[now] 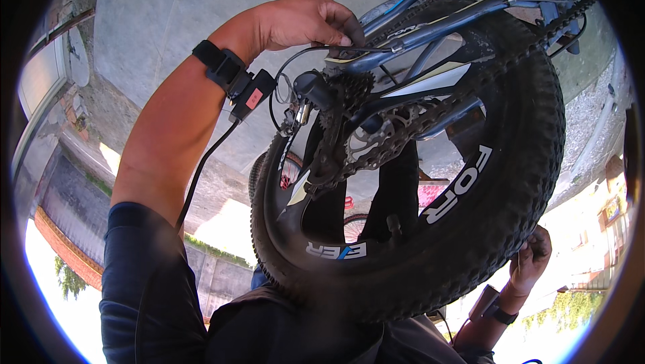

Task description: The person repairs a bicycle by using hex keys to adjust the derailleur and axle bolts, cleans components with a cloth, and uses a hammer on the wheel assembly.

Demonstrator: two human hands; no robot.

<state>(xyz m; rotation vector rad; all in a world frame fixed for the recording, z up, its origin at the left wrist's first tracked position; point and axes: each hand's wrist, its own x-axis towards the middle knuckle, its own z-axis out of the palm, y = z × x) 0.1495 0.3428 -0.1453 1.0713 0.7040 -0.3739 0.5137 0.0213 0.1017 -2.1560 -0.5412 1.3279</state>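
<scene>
A bicycle's rear wheel fills the middle, with a fat black knobby tyre [510,182] and white markings on its sidewall. My left hand [302,21] reaches in from the left, and its fingertips are closed on a thin black cable [295,58] beside the blue frame tube [437,21]. Just below are the rear sprockets [349,88], the derailleur [316,92] and the chain [430,118]. My right hand [531,256] grips the tyre's tread at the lower right. A black strap with a small device [245,88] and a lead sits on my left wrist.
Grey concrete ground [175,8] lies behind the bicycle. A brick wall [60,243] and a paved strip curve along the left rim. Another wheel with red parts [356,223] shows through the spokeless gap. Gravel [591,108] lies at the right.
</scene>
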